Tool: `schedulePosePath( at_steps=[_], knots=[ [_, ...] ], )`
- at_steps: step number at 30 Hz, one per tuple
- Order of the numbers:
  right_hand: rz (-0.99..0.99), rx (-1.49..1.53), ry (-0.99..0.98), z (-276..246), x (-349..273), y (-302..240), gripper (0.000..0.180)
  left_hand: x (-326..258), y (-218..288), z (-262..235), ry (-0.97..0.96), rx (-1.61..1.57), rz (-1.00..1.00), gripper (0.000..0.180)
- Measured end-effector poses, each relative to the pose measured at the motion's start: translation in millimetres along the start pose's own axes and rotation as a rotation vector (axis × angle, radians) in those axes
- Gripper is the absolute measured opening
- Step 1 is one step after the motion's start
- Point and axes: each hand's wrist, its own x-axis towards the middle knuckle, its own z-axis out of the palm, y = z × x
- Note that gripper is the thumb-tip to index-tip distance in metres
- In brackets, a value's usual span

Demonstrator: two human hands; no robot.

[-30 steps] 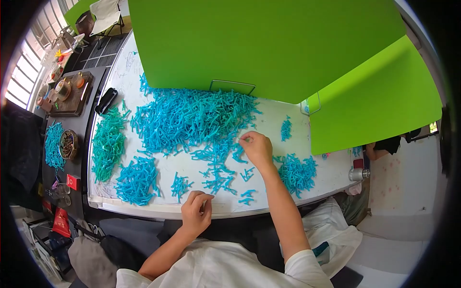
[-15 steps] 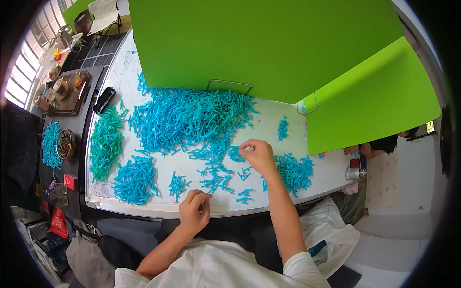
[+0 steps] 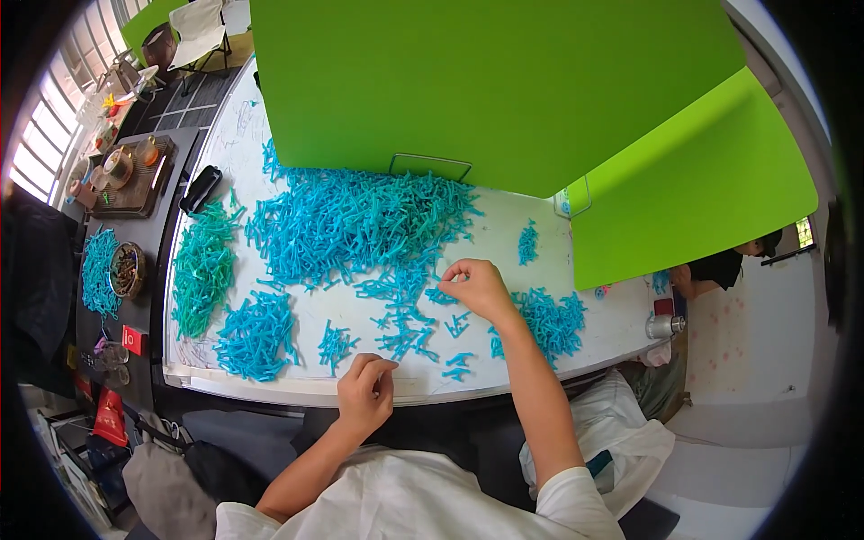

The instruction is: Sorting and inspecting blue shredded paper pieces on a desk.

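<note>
The right hand (image 3: pixel 480 288) rests out on the white desk (image 3: pixel 504 236), its fingers (image 3: pixel 453 269) pinched together at the near edge of the big heap of blue sticks (image 3: pixel 355 220). Whether a stick is caught between the fingertips is too small to tell. Loose blue sticks (image 3: pixel 405 333) lie scattered just beside and below this hand, their long axes pointing every which way; no common direction shows. A smaller blue pile (image 3: pixel 547 322) sits just right of the wrist, touching the forearm's edge.

The left hand (image 3: pixel 364 391) is at the near rim of the desk, fingers curled in toward the palm; what they grip, if anything, cannot be made out. A little cluster of sticks (image 3: pixel 337 344) lies just beyond it, and a denser bundle (image 3: pixel 256 329) further left, its sticks running mostly toward the desk's far side. A greener pile (image 3: pixel 203 266) lies along the left edge. Green boards (image 3: pixel 504 81) stand behind the heap.
</note>
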Motion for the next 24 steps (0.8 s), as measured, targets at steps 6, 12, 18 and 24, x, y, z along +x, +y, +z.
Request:
schedulePosePath(
  at_steps=[6, 12, 18, 24],
  knots=[
    [-0.068, 0.283, -0.067, 2.5, -24.7, 4.6, 0.014, -2.3, -3.3, 0.7, 0.002, 0.001, 0.013, 0.022],
    [0.197, 0.982, -0.144, -7.2, -26.6, 18.4, 0.014, -1.0, -1.4, -0.1, -0.005, 0.002, 0.013, 0.021],
    [0.188, 1.213, -0.202, -7.3, -24.9, 32.4, 0.026, -0.4, -1.6, 1.8, 0.008, 0.008, 0.03, 0.021],
    [0.184, 1.393, -0.324, -6.8, -29.4, 30.8, 0.032, -1.3, -2.4, 2.7, 0.024, -0.007, 0.042, 0.021]
  ],
)
